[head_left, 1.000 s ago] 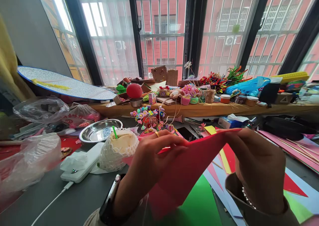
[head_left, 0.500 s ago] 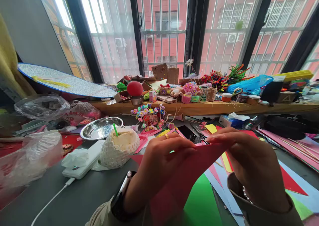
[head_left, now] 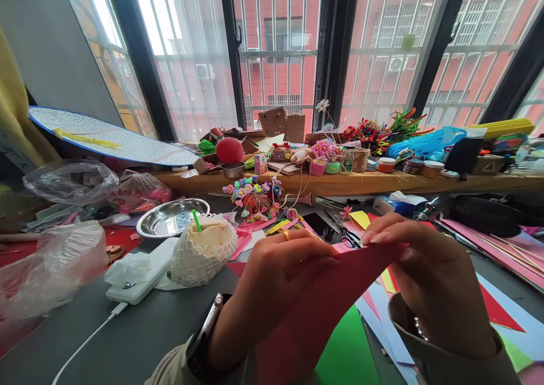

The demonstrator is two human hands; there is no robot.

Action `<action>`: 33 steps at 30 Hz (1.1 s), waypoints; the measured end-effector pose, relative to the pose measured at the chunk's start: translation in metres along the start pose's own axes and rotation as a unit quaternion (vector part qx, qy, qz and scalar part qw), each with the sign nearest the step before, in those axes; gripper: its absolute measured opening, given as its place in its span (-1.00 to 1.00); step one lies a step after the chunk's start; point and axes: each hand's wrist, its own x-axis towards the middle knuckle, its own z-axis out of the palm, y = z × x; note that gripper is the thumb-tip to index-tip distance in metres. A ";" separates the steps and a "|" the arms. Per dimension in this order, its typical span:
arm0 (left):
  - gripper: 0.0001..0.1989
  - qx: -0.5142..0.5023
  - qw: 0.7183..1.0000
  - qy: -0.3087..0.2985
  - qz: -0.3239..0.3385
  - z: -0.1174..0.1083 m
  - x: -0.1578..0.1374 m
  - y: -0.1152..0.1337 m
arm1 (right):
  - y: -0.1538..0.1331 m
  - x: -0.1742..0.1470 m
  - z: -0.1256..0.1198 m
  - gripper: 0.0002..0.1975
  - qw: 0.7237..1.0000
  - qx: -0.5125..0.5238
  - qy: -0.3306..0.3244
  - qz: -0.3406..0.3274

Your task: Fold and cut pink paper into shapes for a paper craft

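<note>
Drawn closer, left fingers and right fingers pinch red paper, bag lettering unreadable.

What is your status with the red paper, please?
Left hand, right hand: both pinching red paper by its upper edge. Paper partly hiding green sheet. Nothing visibly in the way; scissors lie beyond.

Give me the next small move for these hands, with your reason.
I'd probably ease the right hand slightly outward to straighten the red paper: it hangs curved, pinched along its upper edge by that hand and the left hand.
</note>
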 end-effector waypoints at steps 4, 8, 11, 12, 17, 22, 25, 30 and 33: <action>-0.89 0.000 1.000 0.005 0.010 0.000 0.000 0.002 | 0.001 -0.001 -0.001 -0.90 1.000 0.018 -0.003 0.020; -0.90 0.011 1.000 0.017 0.022 0.001 -0.001 0.002 | 0.003 -0.003 -0.004 -0.88 0.998 0.046 -0.020 0.046; -0.89 0.015 0.999 0.020 0.027 0.001 -0.001 0.002 | 0.003 -0.004 -0.003 -0.87 0.996 0.063 -0.014 0.057; -0.89 0.015 0.999 0.020 0.028 0.001 -0.001 0.003 | 0.003 -0.004 -0.002 -0.87 0.996 0.068 -0.009 0.059; -0.88 0.010 1.000 0.011 0.025 0.002 0.000 0.004 | 0.002 -0.002 0.002 -0.87 0.996 0.074 0.015 0.052; -0.89 0.000 1.000 0.002 0.003 0.007 0.008 0.010 | 0.002 -0.004 0.000 -0.87 0.997 0.049 0.036 0.045; -0.93 -0.010 1.000 0.021 0.007 0.013 0.012 0.014 | 0.001 -0.005 0.000 -0.88 0.998 0.029 0.038 0.031; -0.92 -0.039 0.997 0.063 0.021 0.019 0.009 0.018 | -0.005 -0.007 0.003 -0.91 0.999 0.017 0.035 0.008; -0.97 -0.078 0.993 0.090 0.025 0.020 0.006 0.022 | -0.009 -0.007 0.005 -0.93 0.999 0.015 0.039 -0.007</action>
